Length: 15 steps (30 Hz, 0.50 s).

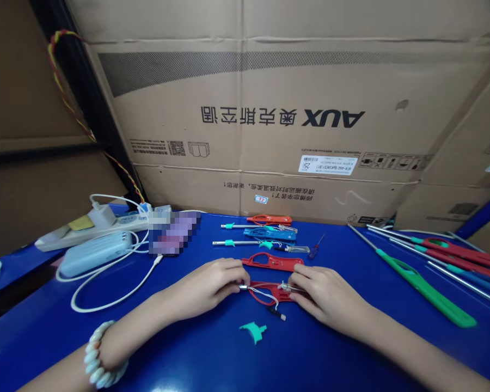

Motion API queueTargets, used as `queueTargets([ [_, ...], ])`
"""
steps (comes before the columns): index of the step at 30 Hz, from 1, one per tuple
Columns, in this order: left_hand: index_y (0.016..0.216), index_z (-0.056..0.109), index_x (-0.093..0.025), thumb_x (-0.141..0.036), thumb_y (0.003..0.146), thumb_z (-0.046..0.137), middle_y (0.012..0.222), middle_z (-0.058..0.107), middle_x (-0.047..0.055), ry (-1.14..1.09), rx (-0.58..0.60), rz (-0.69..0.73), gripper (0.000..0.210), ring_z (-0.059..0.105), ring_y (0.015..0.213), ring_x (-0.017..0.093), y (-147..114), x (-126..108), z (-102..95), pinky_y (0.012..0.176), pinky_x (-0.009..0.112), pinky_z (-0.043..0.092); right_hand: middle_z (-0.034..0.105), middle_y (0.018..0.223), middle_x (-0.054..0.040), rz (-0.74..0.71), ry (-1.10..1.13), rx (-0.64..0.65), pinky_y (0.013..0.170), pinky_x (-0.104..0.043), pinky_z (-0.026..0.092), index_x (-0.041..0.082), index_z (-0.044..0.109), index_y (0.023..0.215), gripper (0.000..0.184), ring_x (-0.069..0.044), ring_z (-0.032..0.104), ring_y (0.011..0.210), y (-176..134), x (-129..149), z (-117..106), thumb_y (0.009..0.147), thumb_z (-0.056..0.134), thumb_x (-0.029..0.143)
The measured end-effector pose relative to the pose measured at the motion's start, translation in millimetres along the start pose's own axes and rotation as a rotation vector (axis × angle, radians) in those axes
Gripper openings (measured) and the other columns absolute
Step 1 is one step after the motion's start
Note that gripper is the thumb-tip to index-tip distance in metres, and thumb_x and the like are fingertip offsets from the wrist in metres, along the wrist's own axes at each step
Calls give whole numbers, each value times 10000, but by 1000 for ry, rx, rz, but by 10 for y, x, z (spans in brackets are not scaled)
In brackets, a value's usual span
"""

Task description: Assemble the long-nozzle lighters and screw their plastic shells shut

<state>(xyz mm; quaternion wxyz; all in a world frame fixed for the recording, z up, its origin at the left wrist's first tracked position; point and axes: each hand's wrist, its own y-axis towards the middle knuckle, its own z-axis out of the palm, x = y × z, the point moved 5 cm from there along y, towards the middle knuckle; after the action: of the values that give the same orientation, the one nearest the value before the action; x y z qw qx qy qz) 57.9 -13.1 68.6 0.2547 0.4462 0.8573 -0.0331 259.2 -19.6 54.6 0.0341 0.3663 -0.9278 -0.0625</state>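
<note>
On the blue table a red lighter-shaped casing half (283, 294) lies between my hands, with white wires (269, 292) and a small black piece (278, 314) over it. My left hand (218, 280) is closed in a pinch on a small silver metal piece (243, 287) at the casing's left end. My right hand (324, 294) is closed around a clear plastic piece (285, 286) over the casing's right part; its far end is hidden under my fingers. Another red casing half (273, 262) lies just beyond. A loose turquoise trigger piece (253, 331) sits nearer to me.
Farther back lie a blue casing half (271, 234), an orange casing (269, 220), metal tubes with turquoise triggers (228, 243) and a purple screwdriver (314, 251). A green long lighter (424, 286) and others lie right. Phone (179, 234), power bank (93, 253) and cables are left.
</note>
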Motion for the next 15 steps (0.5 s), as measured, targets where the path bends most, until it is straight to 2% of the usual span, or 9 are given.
queueTargets([
  [9,1036,573,-197,-129,954,433,1006,579,43,48,-37,-12,176,549,897,169,-1,28,0,766,275,439,610,856,-38,-18,-22,12,612,-294,393,184,574,834,122,-182,583,691,-9,47,-22,907,479,208],
  [15,1032,586,-199,-124,950,458,1026,579,41,62,-14,8,170,558,904,168,12,23,35,783,269,435,610,870,-44,-22,-14,32,617,-295,400,183,577,842,120,-186,586,700,-3,26,-15,909,480,206],
])
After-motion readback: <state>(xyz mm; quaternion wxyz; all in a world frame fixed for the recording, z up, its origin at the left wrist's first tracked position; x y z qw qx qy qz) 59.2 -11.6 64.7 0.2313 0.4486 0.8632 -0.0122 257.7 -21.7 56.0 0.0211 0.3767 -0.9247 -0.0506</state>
